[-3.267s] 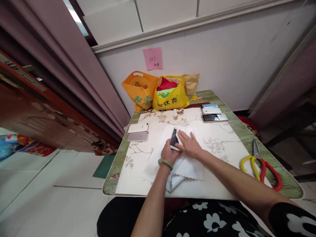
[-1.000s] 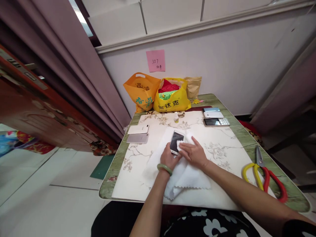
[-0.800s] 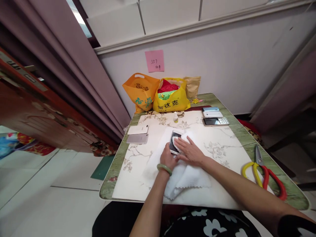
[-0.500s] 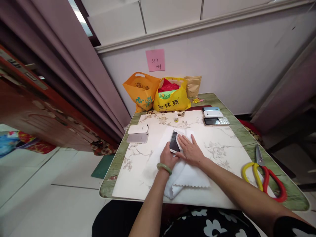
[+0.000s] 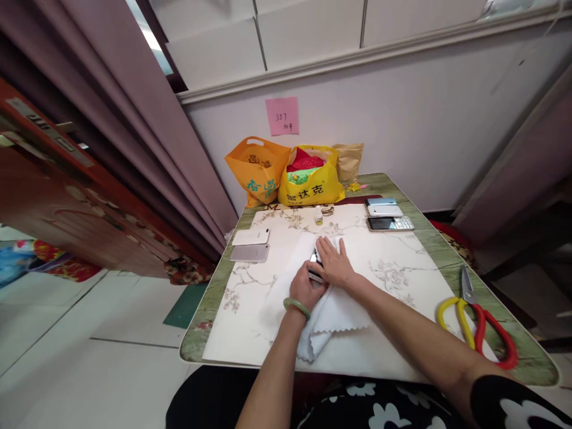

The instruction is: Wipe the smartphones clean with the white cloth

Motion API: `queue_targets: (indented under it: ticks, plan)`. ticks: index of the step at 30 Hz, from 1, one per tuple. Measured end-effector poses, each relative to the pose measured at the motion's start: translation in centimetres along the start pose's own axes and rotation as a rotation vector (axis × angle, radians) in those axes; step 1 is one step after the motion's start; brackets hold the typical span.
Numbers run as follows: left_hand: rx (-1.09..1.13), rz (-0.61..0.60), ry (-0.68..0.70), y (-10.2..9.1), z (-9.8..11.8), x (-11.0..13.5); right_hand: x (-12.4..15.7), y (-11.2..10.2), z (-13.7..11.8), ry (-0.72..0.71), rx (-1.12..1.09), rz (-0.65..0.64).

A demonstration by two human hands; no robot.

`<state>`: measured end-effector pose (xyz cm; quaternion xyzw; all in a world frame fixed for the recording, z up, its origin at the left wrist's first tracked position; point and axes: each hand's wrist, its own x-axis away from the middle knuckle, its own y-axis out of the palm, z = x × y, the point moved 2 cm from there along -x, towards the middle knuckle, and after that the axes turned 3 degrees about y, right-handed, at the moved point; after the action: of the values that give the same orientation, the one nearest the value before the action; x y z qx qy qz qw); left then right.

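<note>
My left hand (image 5: 307,288), with a green bangle at the wrist, grips the lower end of a smartphone (image 5: 315,275). My right hand (image 5: 334,263) presses over the phone's screen with its fingers stretched, holding a white cleaning cloth (image 5: 333,319) against it. Most of the phone is covered by my right hand. The cloth has a scalloped edge and spreads beneath both hands toward the table's front.
A white phone (image 5: 251,237) and a grey phone (image 5: 249,253) lie left. Blue phone (image 5: 382,202), white phone (image 5: 385,211) and keypad phone (image 5: 391,223) lie right. Scissors (image 5: 476,322) rest front right. Behind stand a small bottle (image 5: 319,215), orange bag (image 5: 259,167) and yellow bag (image 5: 313,185).
My right hand has slid left across the phone with the cloth, covering more of the screen. The left hand keeps its grip on the phone.
</note>
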<state>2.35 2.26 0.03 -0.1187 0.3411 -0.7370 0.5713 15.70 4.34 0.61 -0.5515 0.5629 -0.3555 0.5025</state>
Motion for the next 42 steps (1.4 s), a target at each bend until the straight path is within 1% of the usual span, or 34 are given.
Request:
queue_targets:
  ticks: [3,4,6,8,10,12,14,16,17,19,22,25,28,31,33,35,39,41,42]
  plan:
    - [0.047,-0.031,0.049,-0.3,0.4,0.1,1.9,-0.3,-0.2,-0.297,-0.055,-0.066]
    - [0.046,-0.029,0.048,-0.4,0.5,0.2,2.9,-0.3,0.0,-0.362,-0.063,-0.079]
    - [0.016,-0.025,0.016,-0.5,0.4,0.2,4.6,-0.2,0.5,-0.411,-0.059,-0.082]
    - [-0.016,-0.028,-0.024,-0.4,0.3,0.2,5.6,-0.1,1.3,-0.375,-0.039,-0.079]
    - [-0.02,-0.034,-0.025,-0.2,0.0,0.2,5.3,0.1,2.1,-0.254,-0.015,-0.072]
    - [-0.019,-0.026,-0.017,0.0,-0.1,0.1,3.9,0.3,2.7,-0.098,0.001,-0.069]
    - [-0.037,-0.012,-0.02,0.1,-0.2,0.1,2.1,0.4,2.8,0.041,0.005,-0.069]
    - [-0.048,-0.002,-0.018,0.1,-0.2,0.1,0.4,0.4,2.3,0.125,0.001,-0.062]
    - [-0.044,0.004,-0.011,0.1,-0.2,0.1,-0.1,0.4,1.8,0.139,-0.001,-0.053]
    - [-0.023,0.011,0.008,0.1,-0.2,0.1,-0.7,0.3,0.7,0.096,-0.011,-0.039]
    - [-0.014,-0.006,0.023,0.0,-0.2,0.1,0.2,-0.1,-0.7,-0.071,-0.048,-0.064]
    - [-0.01,-0.017,0.035,-0.1,-0.2,0.2,2.4,-0.5,-1.2,-0.224,-0.071,-0.09]
    - [-0.031,-0.016,0.003,-0.1,-0.1,0.2,5.2,-0.8,-1.3,-0.346,-0.056,-0.08]
    - [-0.062,-0.022,-0.034,-0.1,0.0,0.3,7.3,-1.0,-0.7,-0.397,-0.029,-0.078]
    - [-0.055,-0.023,-0.024,-0.1,0.1,0.3,7.7,-1.1,0.1,-0.371,-0.009,-0.083]
    - [-0.044,-0.026,-0.023,-0.1,0.0,0.3,7.2,-1.1,1.1,-0.306,0.015,-0.082]
    - [-0.027,-0.042,-0.026,0.0,-0.2,0.2,4.3,-0.9,2.8,-0.104,0.052,-0.067]
    - [-0.024,-0.04,-0.038,-0.1,-0.2,0.2,2.8,-0.8,2.8,-0.006,0.057,-0.064]
    - [-0.024,-0.037,-0.045,-0.1,-0.1,0.2,2.2,-0.7,2.6,0.019,0.054,-0.065]
